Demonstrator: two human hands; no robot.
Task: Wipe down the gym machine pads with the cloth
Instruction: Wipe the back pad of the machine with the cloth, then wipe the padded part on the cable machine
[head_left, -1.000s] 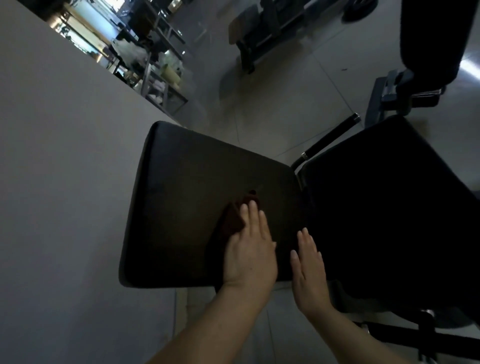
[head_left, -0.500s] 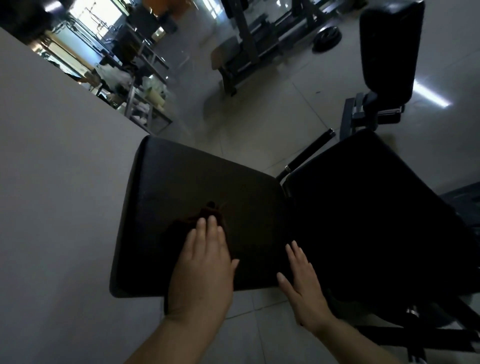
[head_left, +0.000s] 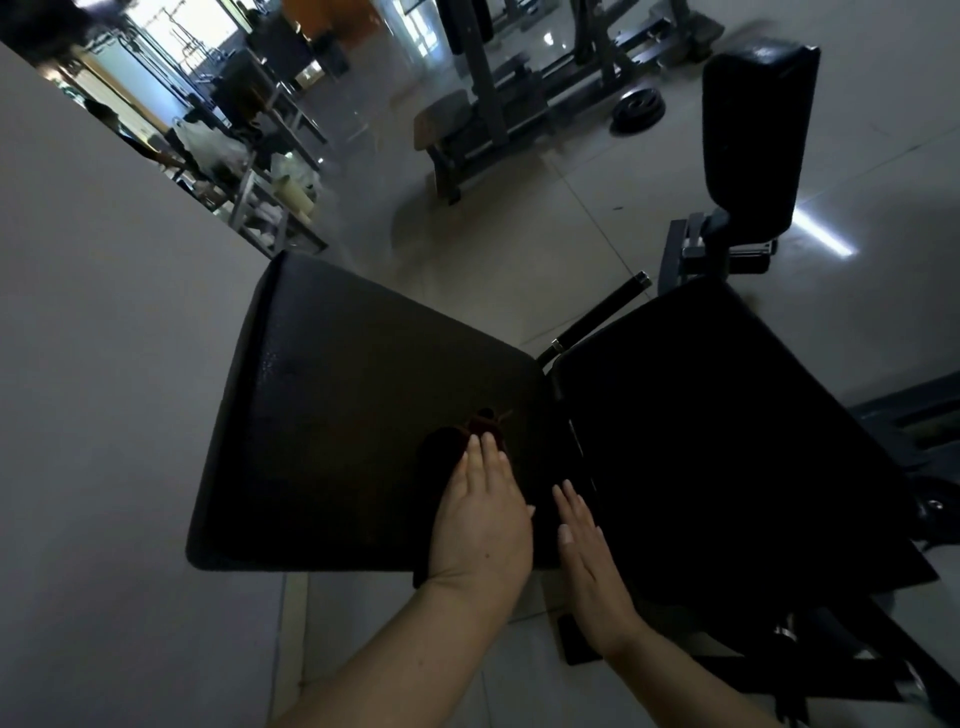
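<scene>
Dim gym; dark cloth (head_left: 457, 441) half-hidden under left hand (head_left: 480, 525)

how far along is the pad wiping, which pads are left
No pad can be called finished: none shows a visible wiped mark. In hand: the left hand presses the dark cloth flat on the near-right part of the left pad, the right hand resting flat at its edge. Apparently left: the right pad and the upright pad.

black pads (head_left: 363, 415) — dark brown cloth (head_left: 452, 441) — grey floor (head_left: 519, 234)
</scene>
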